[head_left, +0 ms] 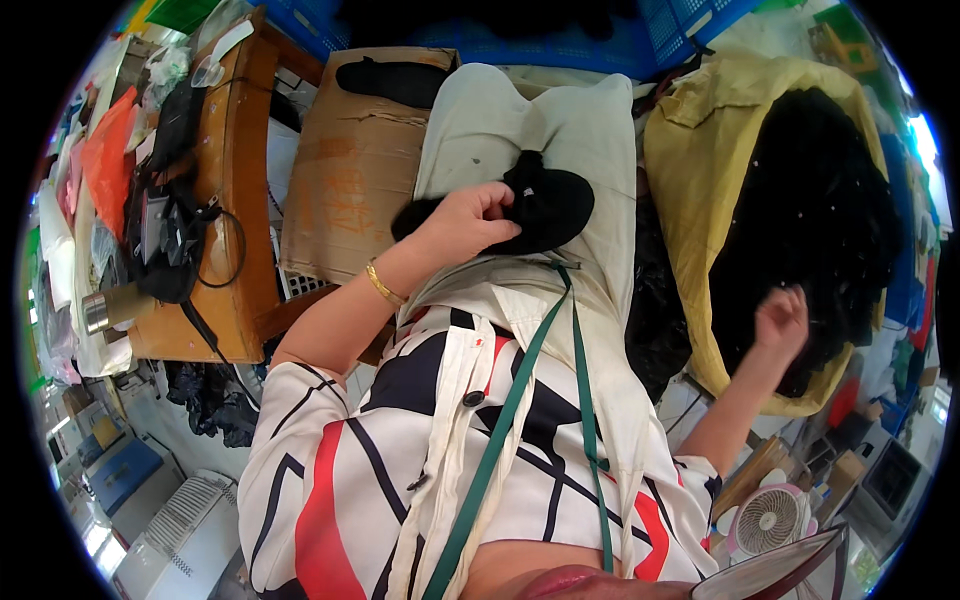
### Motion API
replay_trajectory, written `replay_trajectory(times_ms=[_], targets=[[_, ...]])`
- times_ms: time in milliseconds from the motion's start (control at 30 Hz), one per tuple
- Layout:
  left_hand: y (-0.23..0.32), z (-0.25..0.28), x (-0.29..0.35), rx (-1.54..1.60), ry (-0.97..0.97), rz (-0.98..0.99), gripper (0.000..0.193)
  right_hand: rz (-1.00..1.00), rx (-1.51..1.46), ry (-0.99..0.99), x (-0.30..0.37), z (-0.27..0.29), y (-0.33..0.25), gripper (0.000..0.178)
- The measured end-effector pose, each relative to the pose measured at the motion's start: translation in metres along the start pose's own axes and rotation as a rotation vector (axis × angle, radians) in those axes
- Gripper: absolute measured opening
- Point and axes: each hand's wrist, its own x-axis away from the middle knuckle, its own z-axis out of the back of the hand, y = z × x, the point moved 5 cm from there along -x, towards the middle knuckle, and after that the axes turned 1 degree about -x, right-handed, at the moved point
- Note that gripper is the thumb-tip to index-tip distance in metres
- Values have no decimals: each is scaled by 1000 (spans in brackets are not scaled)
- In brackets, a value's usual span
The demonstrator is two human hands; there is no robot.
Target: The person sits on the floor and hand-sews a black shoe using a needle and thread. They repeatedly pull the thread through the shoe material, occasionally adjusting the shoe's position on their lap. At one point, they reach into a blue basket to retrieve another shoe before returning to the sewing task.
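On the pale cloth over my lap lies a black, soft-looking slipper-shaped piece (560, 212), with a rounded end to the right and a short gathered part sticking up at its far side. My left hand (470, 222) is closed on it, thumb and fingers pinching near its middle. A small light spot shows on the black piece beside my fingertips. Out to the right, my right hand (782, 322) is over the near part of a yellow sack (700, 135) full of black pieces (815, 200). Its fingers are curled and a little blurred; what they hold, if anything, is hidden.
A cardboard box (345, 185) left of my lap carries a flat black sole-shaped piece (390, 80). Farther left stands a wooden table (225, 170) with a cable and metal cylinder (110, 308). Beyond my lap is a blue crate (670, 35). A fan (770, 520) stands lower right.
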Motion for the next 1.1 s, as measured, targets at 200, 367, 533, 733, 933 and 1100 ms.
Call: replay_trajectory(times_ms=[200,367,533,733,933,1100], targets=[[13,30,1,-587,113,-534,9,633,172,323,27,59,-122,17],[-19,29,-3,-150,-72,-55,21,461,970,214,25,-39,60,12],[-13,15,-7,-430,80,-100,41,300,1635,-405,25,-108,218,16],[-2,8,-3,-640,169,-313,28,525,1773,-1139,54,-170,357,12],[-14,19,3,-444,75,-317,25,186,1545,-843,56,-128,371,11],[-18,21,0,-402,12,-364,24,182,1461,-753,55,-109,372,12]])
